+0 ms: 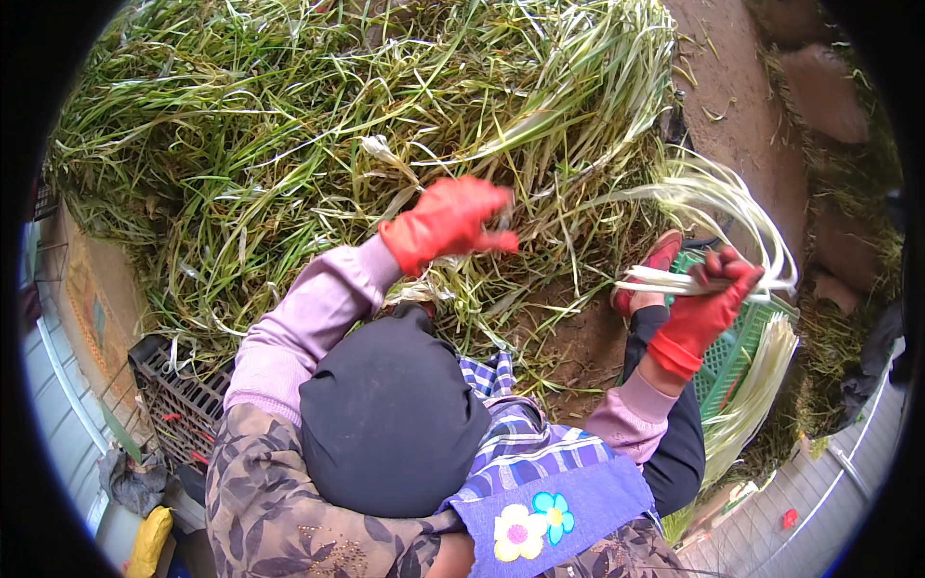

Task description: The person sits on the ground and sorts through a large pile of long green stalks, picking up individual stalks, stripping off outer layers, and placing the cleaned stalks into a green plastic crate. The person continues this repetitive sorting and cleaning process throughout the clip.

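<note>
My right hand (704, 311), in a red rubber glove, grips a small bundle of pale leafy stalks (769, 253). Their cut-looking white ends point left, while the long leaves arch up and back on the far side, blurred. My left hand (452, 224), gloved alike, hovers over the front of a large heap of green and yellowed long-leaf stalks (253, 144). Its thumb and fingers are apart, and I see nothing held between them, though the fingertips are blurred. Below the right hand, a thicker bunch of pale stalks (755, 404) lies along a green plastic crate (723, 376).
A black plastic crate (173, 394) stands at the left. Loose leaves litter the brown ground (578, 347) between my legs. A red shoe (647, 271) is beside the green crate. A yellow bag-like item (148, 542) lies lower left. Bare earth (737, 94) runs along the heap's right side.
</note>
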### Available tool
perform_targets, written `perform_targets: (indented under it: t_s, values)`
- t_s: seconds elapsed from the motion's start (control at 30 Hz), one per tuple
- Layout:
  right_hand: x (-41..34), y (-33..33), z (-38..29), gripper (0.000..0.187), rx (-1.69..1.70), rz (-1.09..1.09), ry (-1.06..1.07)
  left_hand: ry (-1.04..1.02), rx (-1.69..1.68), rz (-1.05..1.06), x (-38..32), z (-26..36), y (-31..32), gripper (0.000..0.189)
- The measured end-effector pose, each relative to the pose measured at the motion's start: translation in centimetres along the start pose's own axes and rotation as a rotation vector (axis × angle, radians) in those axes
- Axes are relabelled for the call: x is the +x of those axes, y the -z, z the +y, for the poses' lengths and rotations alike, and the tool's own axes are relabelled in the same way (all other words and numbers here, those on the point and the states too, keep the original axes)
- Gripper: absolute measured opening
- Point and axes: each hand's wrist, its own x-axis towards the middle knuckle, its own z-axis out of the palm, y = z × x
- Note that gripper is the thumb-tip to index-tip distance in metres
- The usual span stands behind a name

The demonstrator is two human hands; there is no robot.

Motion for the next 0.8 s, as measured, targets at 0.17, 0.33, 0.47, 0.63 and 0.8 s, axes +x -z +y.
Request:
perform_targets:
  t_s: [0.17,0.33,0.47,0.63,0.8]
  values:
    - [-0.1,1.1,0.8,0.041,0.663,-0.381,-0.454,0.395,0.359,-0.052,5.5,-5.0,-0.1,0.021]
    - [-1.7,0.7,2.7,0.040,0.703,-0.415,-0.542,0.044,-0.370,0.572,2.9,-0.8,5.0,0.012]
    - [-2.4,-1.6,3.0,0.037,0.527,-0.432,-0.531,0.519,-1.309,0.484,-1.7,2.6,7.3,0.018]
    - [-5.1,-4.0,4.1,0.030,0.101,-0.360,-0.546,0.666,-1.366,0.242,-2.0,3.0,4.7,0.027]
    - [-6.6,-6.0,6.7,0.029,-0.127,-0.313,-0.572,0.600,-1.424,0.231,-2.0,3.8,3.0,0.025]
